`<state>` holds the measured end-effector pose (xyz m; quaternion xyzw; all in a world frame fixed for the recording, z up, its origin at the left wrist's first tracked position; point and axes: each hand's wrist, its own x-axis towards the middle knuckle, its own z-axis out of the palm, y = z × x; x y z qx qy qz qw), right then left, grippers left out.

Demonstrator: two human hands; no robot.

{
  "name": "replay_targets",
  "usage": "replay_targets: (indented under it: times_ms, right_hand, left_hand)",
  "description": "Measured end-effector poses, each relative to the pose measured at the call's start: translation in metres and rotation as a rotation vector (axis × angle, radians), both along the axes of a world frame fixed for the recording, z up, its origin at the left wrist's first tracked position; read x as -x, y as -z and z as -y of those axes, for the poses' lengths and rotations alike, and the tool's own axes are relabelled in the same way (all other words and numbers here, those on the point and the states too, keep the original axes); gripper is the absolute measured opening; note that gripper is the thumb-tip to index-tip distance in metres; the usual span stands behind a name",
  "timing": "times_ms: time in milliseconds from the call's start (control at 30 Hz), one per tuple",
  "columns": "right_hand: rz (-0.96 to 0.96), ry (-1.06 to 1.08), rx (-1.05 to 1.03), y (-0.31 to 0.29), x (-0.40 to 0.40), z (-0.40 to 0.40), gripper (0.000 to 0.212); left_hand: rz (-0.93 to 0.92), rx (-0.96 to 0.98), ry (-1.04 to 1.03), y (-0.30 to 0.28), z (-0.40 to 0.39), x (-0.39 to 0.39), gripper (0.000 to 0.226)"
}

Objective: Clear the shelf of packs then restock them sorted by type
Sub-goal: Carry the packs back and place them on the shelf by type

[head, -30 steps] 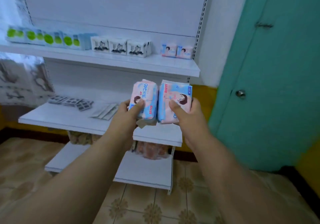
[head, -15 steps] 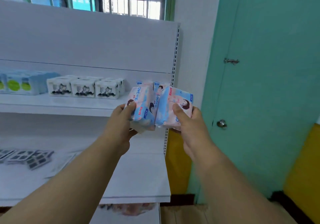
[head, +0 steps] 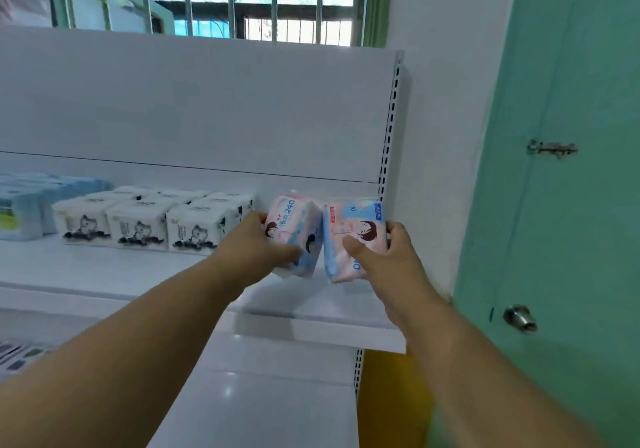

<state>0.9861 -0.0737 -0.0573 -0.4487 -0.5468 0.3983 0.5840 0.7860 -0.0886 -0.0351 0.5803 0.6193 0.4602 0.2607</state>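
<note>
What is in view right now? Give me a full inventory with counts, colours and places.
pink-and-blue packs: two, pink and blue, held over the right end of the upper shelf, one in each grip
white packs: three in the front row, more behind, white with dark print, middle of the upper shelf
blue packs: count unclear, pale blue, left end of the upper shelf
upper shelf: one, white
lower shelf: one, white, below; dark flat items at its left edge, blurred
door: one, teal, right, with a metal knob and latch
window: one, barred, above the shelf unit
left hand: grips the left pack
right hand: grips the right pack
</note>
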Motion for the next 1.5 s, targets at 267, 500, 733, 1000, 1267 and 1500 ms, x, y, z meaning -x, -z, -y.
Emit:
replay_targets:
  times_ms: [267,500,733,1000,1267,1500]
  right_hand:
    - [0.805,0.225,-0.096,-0.005,-0.008,-0.072,0.059]
    - [1.240,0.255,0.001,-0.019,-0.016,-0.101,0.061]
    - [1.189,0.189,-0.069,-0.008,-0.005,-0.145,0.067]
    - [1.172,0.131,-0.141,-0.007,-0.002,-0.173,0.068]
    - [1.189,0.248,-0.136,-0.003,-0.007,-0.151,0.080]
    - [1.202,0.242,-0.205,0.009,-0.009,-0.108,0.077]
  left_hand:
    - [-0.511,0.077,0.139,-0.021,-0.087,0.029,0.061]
    - [-1.125,0.003,0.247,-0.024,-0.129,0.016,0.080]
    - [-1.257,-0.075,0.127,-0.007,-0.168,0.021,0.069]
    - [-1.258,-0.077,0.073,0.003,-0.185,0.011,0.071]
    - [-1.224,-0.167,0.048,0.011,-0.172,0.012,0.094]
    - [-1.094,-0.266,0.015,0.025,-0.115,-0.004,0.079]
